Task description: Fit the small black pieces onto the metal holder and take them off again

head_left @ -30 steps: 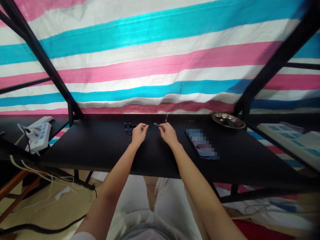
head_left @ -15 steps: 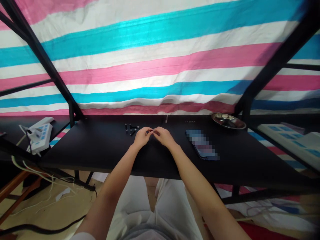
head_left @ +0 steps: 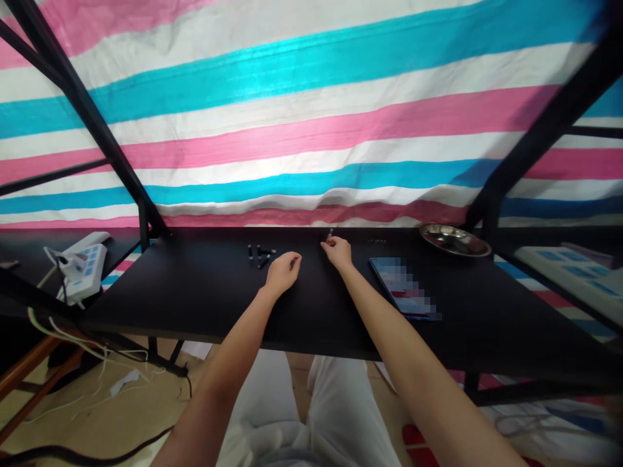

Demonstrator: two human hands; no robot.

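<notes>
One small pale stick [head_left: 331,231] is right by the right hand [head_left: 339,251].
It is near the middle of the frame, just above the right fingertips, its long side going up and leaning a bit right. The right fingers are bent close together; I cannot tell if they pinch it. The left hand [head_left: 283,271] is farther off, lower and to the left, fingers curled; I cannot tell if it holds anything.

Matt, smooth worktop [head_left: 195,292] here, and by its far right corner a dish [head_left: 455,240] gleams in polished metal; beyond the far edge, a creased, plastic-looking sheet [head_left: 292,74] shows sheen.
</notes>
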